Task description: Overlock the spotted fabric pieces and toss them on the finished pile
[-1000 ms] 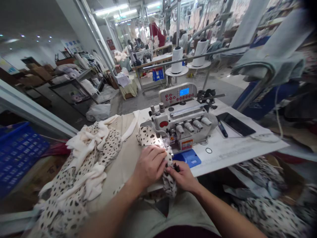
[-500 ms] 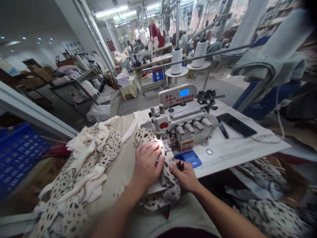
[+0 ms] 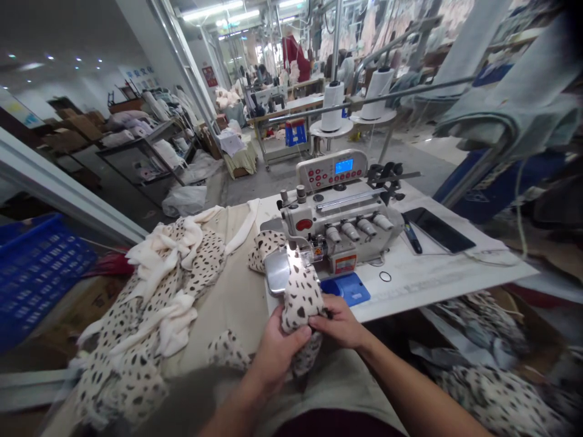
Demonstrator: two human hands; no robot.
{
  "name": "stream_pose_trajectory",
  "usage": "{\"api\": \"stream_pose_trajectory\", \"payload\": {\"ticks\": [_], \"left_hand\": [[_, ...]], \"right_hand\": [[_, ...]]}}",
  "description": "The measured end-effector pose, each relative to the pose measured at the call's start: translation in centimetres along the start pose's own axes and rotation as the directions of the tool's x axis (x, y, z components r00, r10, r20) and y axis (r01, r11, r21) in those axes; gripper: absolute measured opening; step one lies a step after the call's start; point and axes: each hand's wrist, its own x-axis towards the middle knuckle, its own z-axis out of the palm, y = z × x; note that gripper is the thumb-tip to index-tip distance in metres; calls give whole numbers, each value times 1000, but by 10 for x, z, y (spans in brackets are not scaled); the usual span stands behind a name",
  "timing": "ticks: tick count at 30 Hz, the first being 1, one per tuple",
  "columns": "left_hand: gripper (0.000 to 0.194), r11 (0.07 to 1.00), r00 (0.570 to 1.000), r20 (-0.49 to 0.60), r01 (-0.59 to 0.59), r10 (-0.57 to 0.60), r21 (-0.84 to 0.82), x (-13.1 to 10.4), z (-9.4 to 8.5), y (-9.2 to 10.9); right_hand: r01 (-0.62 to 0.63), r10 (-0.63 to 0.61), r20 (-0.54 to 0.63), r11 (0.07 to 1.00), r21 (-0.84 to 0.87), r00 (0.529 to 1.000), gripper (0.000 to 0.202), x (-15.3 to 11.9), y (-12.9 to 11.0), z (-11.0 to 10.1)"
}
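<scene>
A strip of cream fabric with dark spots runs from under the needle area of a white sewing machine toward the person. My left hand grips its near part from the left, thumb on top. From the right, my right hand pinches the same fabric, with a small dark thing partly hidden at its fingers. The two thumbs are close together. The machine's metal plate shows left of the strip, and more spotted cloth lies behind it.
Spotted and cream cloth is heaped on the left. On the white table are a blue card, a black ring, a cutter and a dark phone. A blue basket stands far left.
My left hand has moved off the machine plate, down toward the person, and now grips the strip beside my right hand. The plate is uncovered. The view has shifted slightly.
</scene>
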Motion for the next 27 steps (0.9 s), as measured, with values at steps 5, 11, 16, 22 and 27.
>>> {"api": "stream_pose_trajectory", "payload": {"ticks": [5, 11, 16, 22, 27], "left_hand": [[54, 998, 991, -131, -16, 8, -61, -8, -3, 6], [65, 988, 991, -78, 113, -105, 106, -22, 8, -20], [42, 939, 991, -33, 136, -132, 315, -33, 4, -22], [32, 875, 992, -47, 128, -119, 467, -31, -6, -27], [31, 872, 999, -21, 31, -24, 488, -20, -6, -23]], "right_hand": [[-87, 103, -110, 986, 141, 989, 22, 0, -1, -4], [-181, 219, -167, 960, 215, 961, 33, -5, 9, -2], [-193, 236, -264, 965, 178, 935, 34, -4, 11, 3], [-185, 197, -297, 980, 69, 934, 34, -4, 7, 10], [-181, 181, -321, 983, 32, 930, 37, -4, 8, 11]]}}
